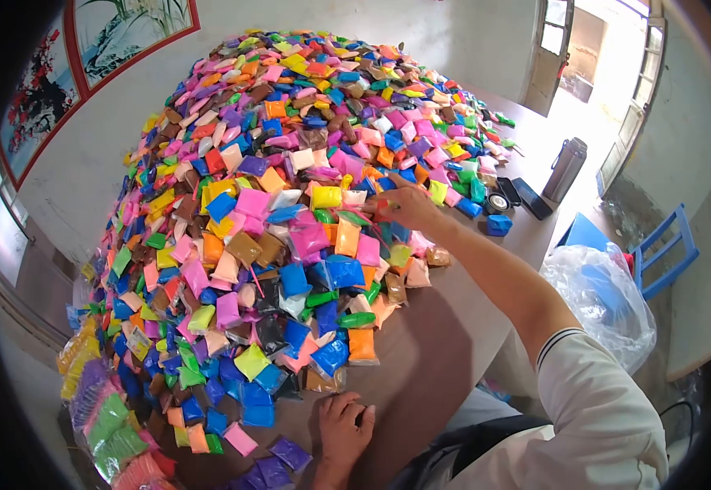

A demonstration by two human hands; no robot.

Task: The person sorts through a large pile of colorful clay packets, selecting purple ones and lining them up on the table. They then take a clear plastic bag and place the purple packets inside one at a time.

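A large heap of small packets in many colours (249,204) covers much of the brown table (421,351). My right hand (403,204) reaches into the right side of the heap, beside a yellow packet (326,197) and a green one; its fingertips are partly lost among the packets, and whether they grip one is unclear. Near the front edge, my left hand (345,426) rests on the table with its fingers curled loosely and nothing visible in them. Just above it lies a brown packet (325,380), and purple packets (290,454) lie to its left.
A dark flask (566,170), a black case (532,198), a round item (497,202) and a blue packet (498,225) stand at the table's right. A clear plastic bag (605,306) covers part of a blue chair (670,253). Bundled packets (110,416) lie at lower left.
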